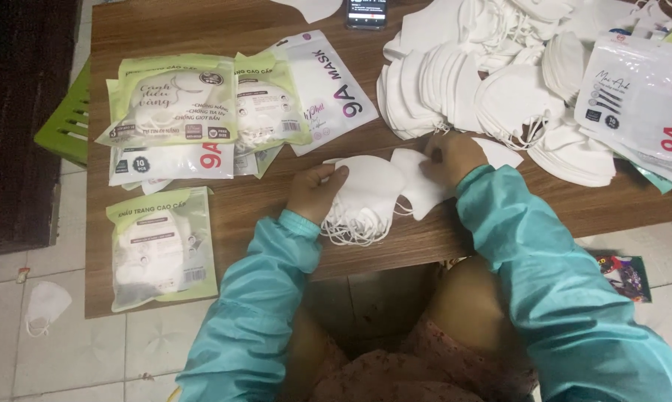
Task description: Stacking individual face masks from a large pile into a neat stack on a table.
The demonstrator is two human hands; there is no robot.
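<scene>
Head view looking straight down, and both hands are busy at the near edge of the wooden surface (276,22). Left hand (315,195) is clamped on a stack of white face masks (365,195), thumb lying across the top, ear loops spilling off the front edge. Right hand (449,158) is closed on a single white mask (419,190), pinching its upper edge, and that mask overlaps the right side of the stack. Teal sleeves (544,275) cover both arms. Just beyond the right hand sits a big loose heap of white masks (499,82), fanned out in rows. Off to the right, a clear printed mask packet (641,97) rests against the heap. Over on the left, green filled packets (173,100) lie overlapped, and another green packet (161,249) sits alone nearer. A dark phone (366,13) lies at the far edge. One mask (44,304) is down on the tiled floor.
</scene>
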